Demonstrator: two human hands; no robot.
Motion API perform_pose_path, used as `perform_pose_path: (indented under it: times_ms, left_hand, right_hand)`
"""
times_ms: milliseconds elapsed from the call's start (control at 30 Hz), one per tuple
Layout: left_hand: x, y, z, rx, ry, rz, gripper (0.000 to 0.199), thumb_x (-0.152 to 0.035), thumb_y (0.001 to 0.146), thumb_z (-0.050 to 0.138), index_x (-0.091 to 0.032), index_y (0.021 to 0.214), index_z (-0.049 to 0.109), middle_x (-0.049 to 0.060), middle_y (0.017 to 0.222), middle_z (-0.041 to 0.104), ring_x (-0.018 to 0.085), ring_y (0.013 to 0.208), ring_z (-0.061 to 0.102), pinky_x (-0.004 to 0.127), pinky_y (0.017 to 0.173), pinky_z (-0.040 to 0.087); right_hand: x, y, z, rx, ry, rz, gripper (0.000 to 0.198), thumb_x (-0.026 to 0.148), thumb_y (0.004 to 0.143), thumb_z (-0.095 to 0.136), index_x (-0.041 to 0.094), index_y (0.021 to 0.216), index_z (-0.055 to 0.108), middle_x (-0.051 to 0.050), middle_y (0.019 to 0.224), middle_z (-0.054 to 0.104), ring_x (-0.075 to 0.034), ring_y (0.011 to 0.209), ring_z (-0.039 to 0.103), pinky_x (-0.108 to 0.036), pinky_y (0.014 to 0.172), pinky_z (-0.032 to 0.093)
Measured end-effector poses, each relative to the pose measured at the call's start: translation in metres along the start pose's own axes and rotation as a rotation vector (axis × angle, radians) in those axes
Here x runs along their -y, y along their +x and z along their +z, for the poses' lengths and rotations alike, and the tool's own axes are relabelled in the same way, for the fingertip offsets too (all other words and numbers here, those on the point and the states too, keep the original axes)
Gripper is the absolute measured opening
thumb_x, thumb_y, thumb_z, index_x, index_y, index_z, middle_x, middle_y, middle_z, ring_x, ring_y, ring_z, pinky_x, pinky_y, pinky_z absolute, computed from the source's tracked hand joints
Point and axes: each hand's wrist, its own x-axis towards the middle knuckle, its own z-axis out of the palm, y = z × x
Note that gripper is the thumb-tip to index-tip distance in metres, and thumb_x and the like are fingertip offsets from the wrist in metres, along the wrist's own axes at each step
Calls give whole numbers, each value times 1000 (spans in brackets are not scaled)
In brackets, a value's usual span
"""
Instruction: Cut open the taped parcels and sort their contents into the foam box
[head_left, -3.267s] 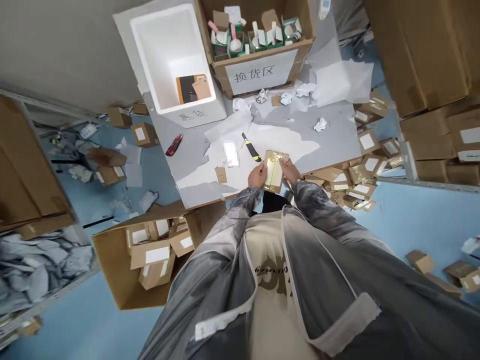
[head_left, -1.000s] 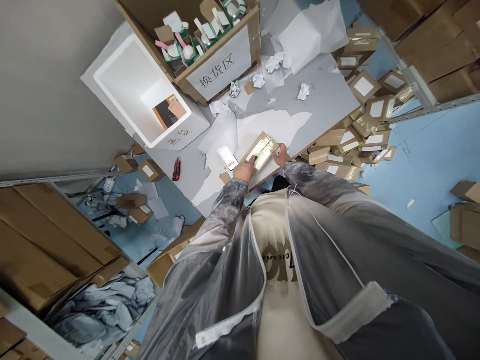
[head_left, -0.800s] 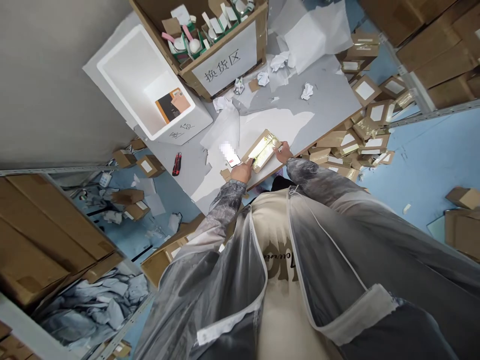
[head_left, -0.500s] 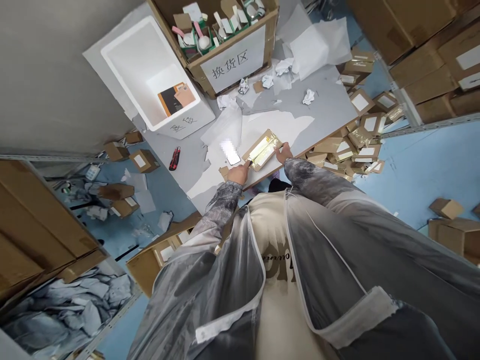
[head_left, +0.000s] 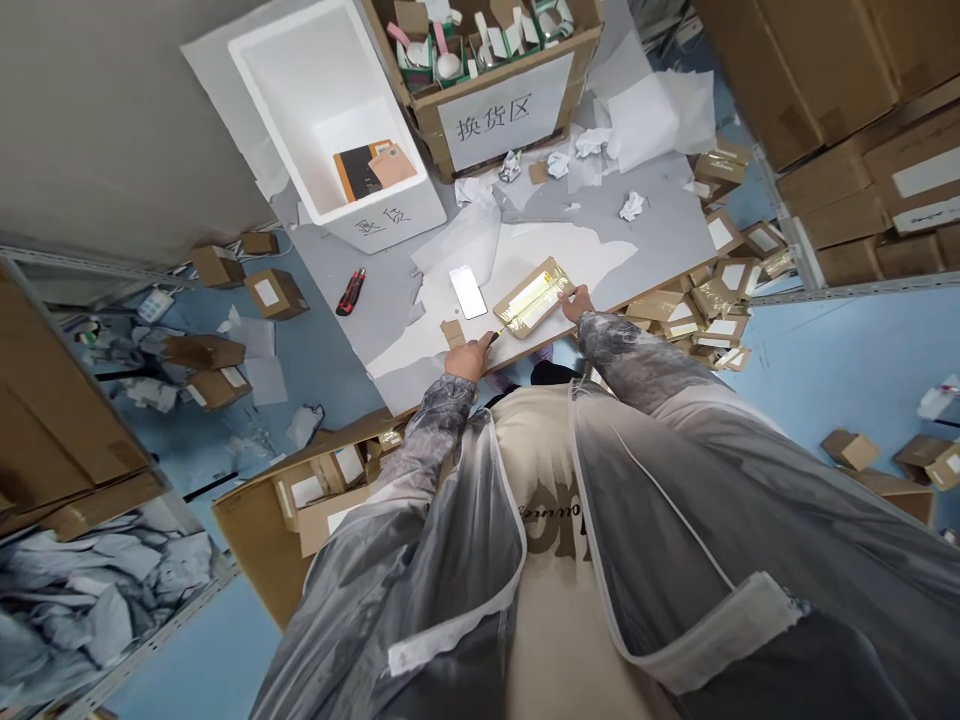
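On the table (head_left: 664,240), the parcel (head_left: 534,298) looks not yet opened; if its tape is cut, I cannot tell. Fingers of the left hand (head_left: 469,360) grip a cutter (head_left: 493,338) at its near-left end, those of the right hand (head_left: 576,302) pinch its right end. Beyond the parcel, the foam box (head_left: 420,210) holds flat packets (head_left: 358,175), the carton (head_left: 436,135) small green boxes (head_left: 417,74).

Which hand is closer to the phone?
Left. The left hand is just below the phone in the picture; the right hand is farther right, gripping the box.
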Motion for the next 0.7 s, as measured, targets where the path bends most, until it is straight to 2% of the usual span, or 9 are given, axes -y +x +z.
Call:
perform_pose_path:
  times_ms: [167, 300, 367, 433, 500, 567, 633, 700]
  left_hand:
    - [-2, -23, 4, -15, -40, -36, 65, -46, 130, 36, -35, 194, 49, 24, 143, 83, 39, 120, 82, 44, 98, 58]
    - [14, -41, 5, 0, -118, -56, 66, -48, 128, 37, -35, 192, 52, 24, 142, 84, 38, 114, 82, 41, 94, 59]
    - [28, -53, 7, -4, -177, -102, 66, -49, 127, 41, -33, 189, 57, 24, 139, 85, 39, 113, 83, 40, 94, 60]
    - [39, -64, 12, -54, -294, -164, 66, -52, 127, 44, -31, 187, 61, 22, 132, 89, 39, 114, 85, 39, 95, 63]
    - [43, -70, 20, -125, -465, -207, 68, -57, 127, 45, -31, 187, 61, 16, 124, 92, 38, 113, 87, 39, 98, 66]
    - [37, -66, 29, -192, -632, -225, 69, -60, 127, 47, -29, 188, 61, 11, 117, 94, 36, 112, 88, 40, 100, 68]
    - [25, -55, 38, -230, -772, -224, 70, -61, 126, 51, -27, 187, 62, 9, 108, 94, 34, 103, 89, 39, 100, 70]
    - [10, -38, 46, -237, -898, -213, 70, -61, 126, 53, -25, 185, 63, 7, 99, 92, 30, 88, 86, 38, 96, 71]
  right_hand:
    - [1, 1, -1, 0, -40, 14, 55, 71, 112, 71, 26, 141, 56, -24, 145, 70, -49, 141, 72, -81, 130, 61]
    - [3, 0, -1, -7, -58, 24, 49, 61, 115, 70, 24, 146, 60, -25, 145, 72, -49, 137, 75, -79, 129, 63]
    - [6, -3, 0, -51, -66, 13, 51, 57, 114, 71, 26, 153, 60, -26, 156, 71, -52, 145, 72, -81, 132, 60]
    - [12, -7, 1, -135, -88, -43, 63, 53, 112, 74, 29, 167, 56, -24, 183, 56, -56, 169, 55, -88, 142, 46]
    - [23, -12, 0, -181, -131, -191, 76, 50, 112, 76, 28, 180, 49, -18, 202, 35, -54, 189, 26, -89, 151, 27]
    - [40, -19, -2, -89, -195, -435, 79, 50, 114, 77, 23, 184, 50, -16, 205, 33, -50, 195, 8, -86, 155, 19]
    - [60, -23, -6, 104, -254, -689, 74, 51, 115, 81, 22, 180, 60, -15, 199, 46, -47, 196, 8, -84, 156, 20]
    - [80, -22, -8, 280, -288, -855, 71, 51, 111, 89, 25, 174, 69, -13, 193, 56, -47, 196, 11, -86, 156, 15]
